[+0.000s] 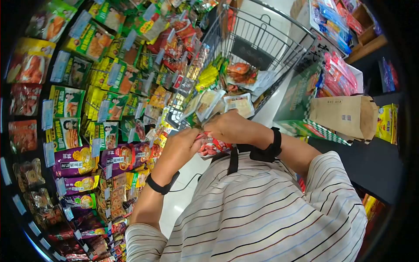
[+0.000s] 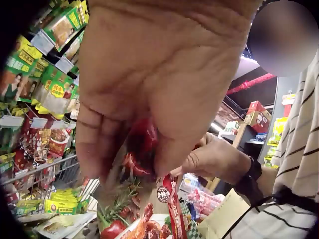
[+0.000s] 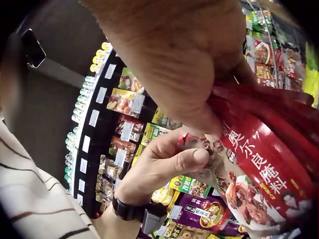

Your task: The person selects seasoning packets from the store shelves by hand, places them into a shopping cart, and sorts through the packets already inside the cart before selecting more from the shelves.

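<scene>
Several red packets (image 3: 269, 164) with white lettering and a picture of cooked meat are held in front of the person's body. The right hand (image 3: 184, 64) grips their upper edge, thumb on the front. The left hand (image 3: 162, 162) pinches a corner of the front packet, thumb uppermost. In the left wrist view the left hand (image 2: 159, 79) covers the upper part of the packet (image 2: 174, 204), its fingers curled round red wrapping. From above, both the left hand (image 1: 185, 142) and the right hand (image 1: 224, 126) meet at the packets (image 1: 214, 147), close together.
A wire shopping cart (image 1: 262, 32) with several packaged foods stands ahead. Shelves of hanging packets (image 1: 70, 102) line the left. On the right are a brown paper bag (image 1: 342, 115), pink packages (image 1: 336, 76) and a dark shelf (image 1: 366, 166).
</scene>
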